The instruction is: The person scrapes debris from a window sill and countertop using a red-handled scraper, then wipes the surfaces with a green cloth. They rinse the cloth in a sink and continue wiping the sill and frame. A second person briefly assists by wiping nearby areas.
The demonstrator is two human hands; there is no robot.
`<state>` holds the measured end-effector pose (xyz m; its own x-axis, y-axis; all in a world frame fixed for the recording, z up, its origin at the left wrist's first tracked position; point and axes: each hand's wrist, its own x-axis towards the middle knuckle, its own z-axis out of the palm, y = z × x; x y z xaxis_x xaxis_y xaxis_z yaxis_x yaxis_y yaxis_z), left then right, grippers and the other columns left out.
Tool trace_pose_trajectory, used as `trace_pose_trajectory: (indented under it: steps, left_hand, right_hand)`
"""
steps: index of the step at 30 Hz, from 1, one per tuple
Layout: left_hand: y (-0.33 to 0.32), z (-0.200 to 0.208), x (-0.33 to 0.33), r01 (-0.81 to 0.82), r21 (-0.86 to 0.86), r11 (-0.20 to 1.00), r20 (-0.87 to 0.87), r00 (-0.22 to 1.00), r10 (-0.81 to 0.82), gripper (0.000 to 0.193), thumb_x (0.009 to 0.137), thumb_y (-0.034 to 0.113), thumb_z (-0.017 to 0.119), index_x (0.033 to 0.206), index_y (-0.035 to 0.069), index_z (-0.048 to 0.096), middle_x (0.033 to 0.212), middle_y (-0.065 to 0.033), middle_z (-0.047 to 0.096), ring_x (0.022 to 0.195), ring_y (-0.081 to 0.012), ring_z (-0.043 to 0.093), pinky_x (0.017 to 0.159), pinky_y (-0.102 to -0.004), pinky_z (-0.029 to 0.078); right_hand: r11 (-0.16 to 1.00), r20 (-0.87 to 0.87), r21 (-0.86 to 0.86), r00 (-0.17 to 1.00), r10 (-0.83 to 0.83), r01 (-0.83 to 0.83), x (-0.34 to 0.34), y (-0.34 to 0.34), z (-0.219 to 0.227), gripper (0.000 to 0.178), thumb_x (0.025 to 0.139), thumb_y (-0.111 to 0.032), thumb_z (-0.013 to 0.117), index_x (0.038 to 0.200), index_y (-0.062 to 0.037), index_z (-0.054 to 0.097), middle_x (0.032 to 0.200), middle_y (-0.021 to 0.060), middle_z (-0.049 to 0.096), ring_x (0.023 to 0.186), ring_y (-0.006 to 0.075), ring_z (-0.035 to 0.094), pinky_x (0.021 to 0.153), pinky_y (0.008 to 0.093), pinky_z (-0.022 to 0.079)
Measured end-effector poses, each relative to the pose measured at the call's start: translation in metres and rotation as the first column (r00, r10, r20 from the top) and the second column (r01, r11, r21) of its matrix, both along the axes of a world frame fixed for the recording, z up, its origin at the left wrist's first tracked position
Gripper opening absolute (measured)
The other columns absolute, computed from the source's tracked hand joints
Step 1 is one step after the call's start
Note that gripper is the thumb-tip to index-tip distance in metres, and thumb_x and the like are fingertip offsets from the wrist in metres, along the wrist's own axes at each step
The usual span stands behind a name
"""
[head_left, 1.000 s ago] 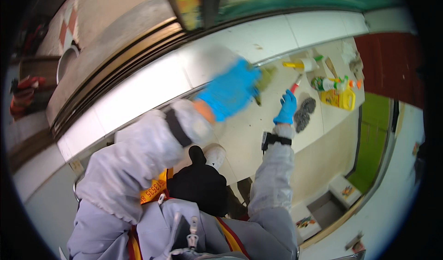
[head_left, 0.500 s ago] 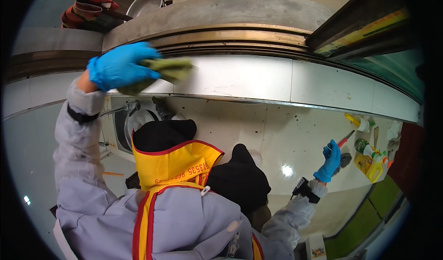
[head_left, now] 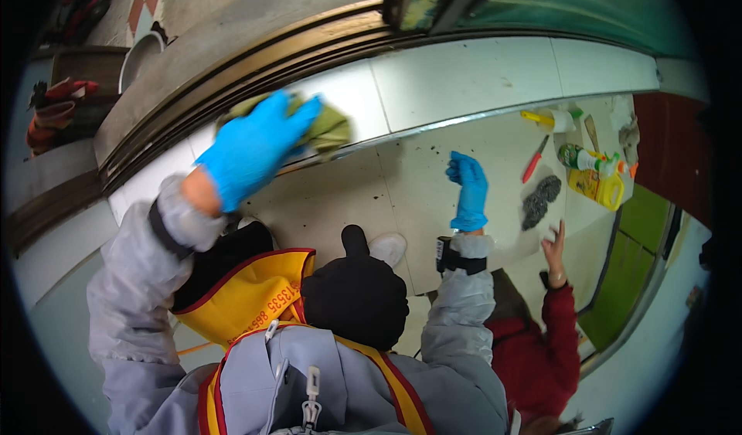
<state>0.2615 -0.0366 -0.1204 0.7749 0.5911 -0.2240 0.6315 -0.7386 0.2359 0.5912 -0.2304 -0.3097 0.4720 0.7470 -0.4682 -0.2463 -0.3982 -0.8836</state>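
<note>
My left hand (head_left: 259, 145), in a blue glove, presses a folded olive-green cloth (head_left: 328, 130) onto the white tiled ledge (head_left: 433, 83) below the window track. The fingers lie over the cloth and hide part of it. My right hand (head_left: 470, 188), also blue-gloved, is over the pale counter (head_left: 417, 195) with its fingers curled in and nothing visible in them. To its right lies a knife-like tool with a red handle (head_left: 532, 167). Dark grey steel wool (head_left: 541, 202) rests nearer me than that tool.
A co-worker's bare hand and red sleeve (head_left: 558, 311) reach in at right. Beyond the steel wool are a spray bottle (head_left: 587, 159), a yellow jug (head_left: 603, 190) and a yellow-handled brush-like tool (head_left: 549, 120). Dark crumbs dot the counter. A metal window track (head_left: 309, 45) borders the ledge.
My view has swung to the right. My left hand still has the cloth on the ledge. My right hand has come away from the red-handled tool. A co-worker's arm has appeared.
</note>
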Motion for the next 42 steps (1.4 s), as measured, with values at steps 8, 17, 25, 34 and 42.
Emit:
trace_pose_trajectory:
  steps: [8,17,25,34,42]
  left_hand:
    - [0.044,-0.039,0.272,0.232,0.167,0.958,0.023,0.971,-0.239,0.027,0.087,0.015,0.061,0.112,0.007,0.057,0.110,-0.0143,0.061,0.097,-0.0348,0.065,0.070,-0.0401,0.058]
    - [-0.011,-0.018,0.143,0.324,-0.068,0.943,0.013,0.946,-0.324,0.030,0.090,0.019,0.060,0.119,0.013,0.058,0.106,-0.0139,0.056,0.091,-0.0332,0.063,0.071,-0.0402,0.054]
    - [-0.008,0.040,0.128,-0.156,-0.066,0.986,0.624,0.765,0.162,0.057,0.081,-0.012,0.062,0.133,0.011,0.058,0.120,-0.0149,0.050,0.107,-0.0303,0.059,0.087,-0.0366,0.057]
    - [0.017,-0.053,0.284,-0.023,0.266,0.964,0.275,0.960,-0.053,0.056,0.088,0.035,0.061,0.140,0.020,0.050,0.144,-0.0150,0.045,0.126,-0.0341,0.044,0.097,-0.0478,0.039]
    - [-0.033,-0.017,0.179,0.117,-0.125,0.985,0.306,0.949,-0.074,0.043,0.082,0.022,0.068,0.121,0.009,0.058,0.117,-0.0144,0.057,0.107,-0.0340,0.057,0.084,-0.0431,0.050]
  right_hand:
    - [0.997,-0.145,-0.053,0.988,-0.056,0.049,-0.064,-0.051,0.018,0.027,0.099,-0.021,0.054,0.113,-0.0030,0.068,0.098,0.0045,0.067,0.082,0.0121,0.060,0.076,0.0277,0.049]
    - [0.997,-0.112,-0.044,0.991,-0.072,0.068,-0.070,-0.063,0.034,0.024,0.100,-0.018,0.053,0.114,-0.0028,0.066,0.102,0.0057,0.068,0.084,0.0129,0.060,0.078,0.0277,0.049]
    - [0.998,-0.174,-0.058,0.984,-0.041,0.032,-0.064,-0.056,0.011,0.023,0.100,-0.018,0.054,0.111,-0.0024,0.067,0.101,0.0042,0.067,0.081,0.0112,0.058,0.076,0.0269,0.048]
    - [0.996,-0.074,-0.081,0.997,0.018,-0.024,-0.065,-0.050,0.027,0.026,0.099,-0.017,0.052,0.113,0.0004,0.066,0.103,0.0074,0.067,0.085,0.0143,0.059,0.079,0.0292,0.049]
    - [0.997,-0.025,-0.074,1.000,0.009,-0.011,-0.059,-0.071,0.033,0.030,0.100,-0.021,0.051,0.115,0.0002,0.066,0.100,0.0075,0.066,0.084,0.0147,0.059,0.078,0.0298,0.048]
